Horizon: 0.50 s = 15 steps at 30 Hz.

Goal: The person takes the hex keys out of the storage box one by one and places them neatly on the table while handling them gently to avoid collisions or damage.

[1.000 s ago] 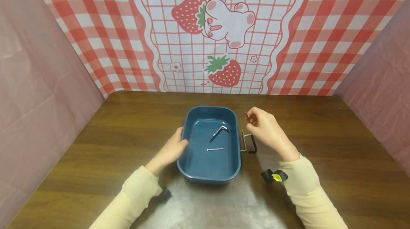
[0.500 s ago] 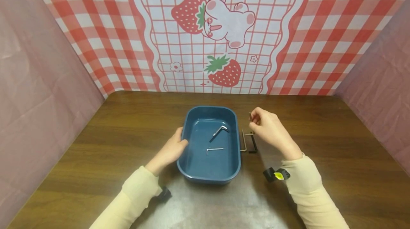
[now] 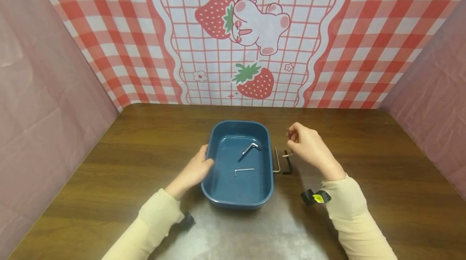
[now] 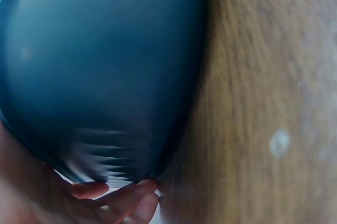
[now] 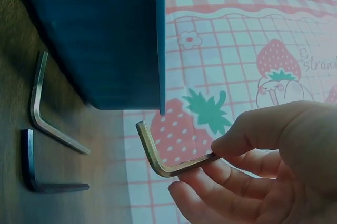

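Observation:
My left hand grips the left wall of a blue plastic bin, thumb over the rim and fingers outside; the left wrist view shows the fingers low against its ribbed side. To the right of the bin, my right hand pinches a bronze hex key by its long arm, between thumb and fingertips, with the bent end pointing away from the hand. Below it on the table lie another bronze hex key and a black hex key. Two silver hex keys rest inside the bin.
The brown wooden table carries everything. A red and white checked cloth with strawberries hangs behind it, and pink cloth stands at both sides. Each wrist wears a small black camera.
My right hand has drifted a little to the right with the bronze hex key, away from the bin. The left hand and the bin have stayed in place.

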Motion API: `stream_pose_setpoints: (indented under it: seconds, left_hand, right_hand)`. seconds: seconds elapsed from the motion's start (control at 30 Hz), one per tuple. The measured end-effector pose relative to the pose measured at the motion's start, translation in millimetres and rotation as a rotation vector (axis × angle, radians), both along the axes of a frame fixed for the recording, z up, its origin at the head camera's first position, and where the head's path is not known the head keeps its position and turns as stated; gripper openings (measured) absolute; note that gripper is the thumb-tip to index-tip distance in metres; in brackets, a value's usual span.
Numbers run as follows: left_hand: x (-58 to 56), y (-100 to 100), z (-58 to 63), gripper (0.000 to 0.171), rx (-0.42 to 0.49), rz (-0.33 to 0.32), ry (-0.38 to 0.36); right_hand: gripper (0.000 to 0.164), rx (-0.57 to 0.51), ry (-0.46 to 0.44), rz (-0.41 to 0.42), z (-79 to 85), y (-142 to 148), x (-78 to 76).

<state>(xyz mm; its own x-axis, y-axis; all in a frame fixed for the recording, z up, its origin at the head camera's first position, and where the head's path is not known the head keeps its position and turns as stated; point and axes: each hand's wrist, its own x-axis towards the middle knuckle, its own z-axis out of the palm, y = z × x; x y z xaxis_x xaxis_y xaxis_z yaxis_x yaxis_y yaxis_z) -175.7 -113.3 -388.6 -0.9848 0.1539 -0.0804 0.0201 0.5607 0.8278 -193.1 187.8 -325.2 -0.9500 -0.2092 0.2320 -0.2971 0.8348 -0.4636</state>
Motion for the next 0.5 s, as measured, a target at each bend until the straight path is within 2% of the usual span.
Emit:
stream_pose_setpoints:
  seconds: [0.5]
  left_hand:
    - [0.9, 0.2, 1.1, 0.055, 0.003, 0.001, 0.009]
  right_hand:
    - [0.017, 0.039, -0.078, 0.012, -6.6, 10.3, -4.7]
